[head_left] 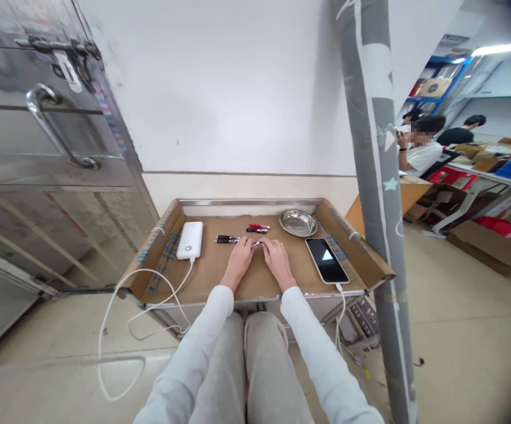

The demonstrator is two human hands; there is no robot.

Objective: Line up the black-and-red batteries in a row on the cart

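Observation:
My left hand (pixel 239 260) and my right hand (pixel 277 260) meet over the middle of the cardboard-lined table. Their fingertips are closed around a small slim pen (pixel 256 244), mostly hidden by the fingers. Just left of my left hand lie black pens (pixel 226 239), side by side. Beyond my fingers rest a red pen piece (pixel 259 226) and a black pen piece (pixel 256 231), too small to make out exactly. A round metal dish (pixel 298 223) stands behind my right hand, towards the right.
A white power bank (pixel 189 240) with a cable lies on the left; a phone (pixel 327 261) with a cable lies on the right. Cardboard walls (pixel 356 244) edge the table. A wrapped grey pole (pixel 381 176) stands at the right. Other people (pixel 423 147) sit in the background.

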